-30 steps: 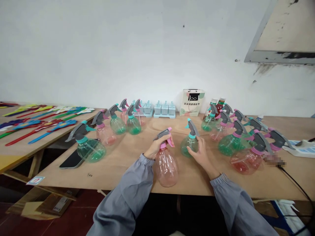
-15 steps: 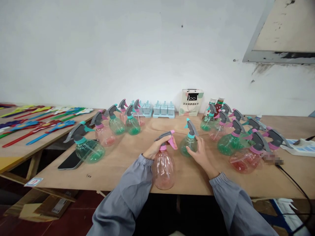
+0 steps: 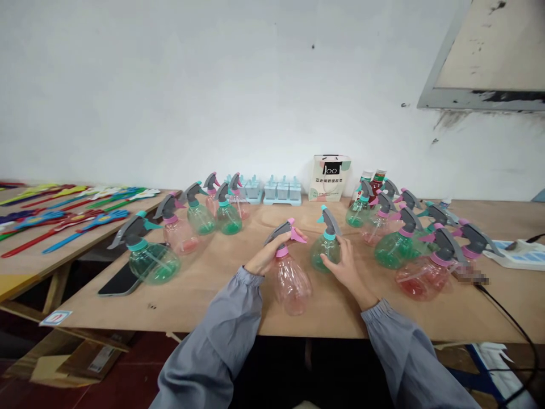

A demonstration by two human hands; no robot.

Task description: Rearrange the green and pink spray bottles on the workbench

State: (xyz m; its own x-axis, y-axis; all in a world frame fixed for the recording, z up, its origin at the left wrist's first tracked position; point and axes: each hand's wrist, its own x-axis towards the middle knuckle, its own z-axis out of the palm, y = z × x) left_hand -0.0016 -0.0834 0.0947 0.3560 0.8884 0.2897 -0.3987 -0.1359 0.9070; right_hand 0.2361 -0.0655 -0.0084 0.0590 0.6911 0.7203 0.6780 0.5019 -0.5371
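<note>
My left hand (image 3: 267, 253) is closed around the grey head of a clear pink spray bottle (image 3: 293, 284), its pink trigger by my fingertips. This bottle tilts, its base swung toward the right; whether it touches the table I cannot tell. My right hand (image 3: 346, 262) is wrapped round the right side of a green spray bottle (image 3: 324, 250), thumb across its front. That one stands on the table with its grey and turquoise head leaning right. Some of my right fingers are hidden behind it.
More pink and green spray bottles stand at left (image 3: 155, 261) and right (image 3: 423, 278). A phone (image 3: 117, 284) lies partly under a green one. Ice-pop moulds (image 3: 282, 190) and a paper bag (image 3: 330, 179) line the wall. Colourful flat strips (image 3: 85, 224) cover the left table. A black cable (image 3: 511, 318) hangs at right.
The pink spray bottle in my left hand has tipped, its base swinging up and to the right. My right hand stays at the green bottle. The view has shifted slightly.
</note>
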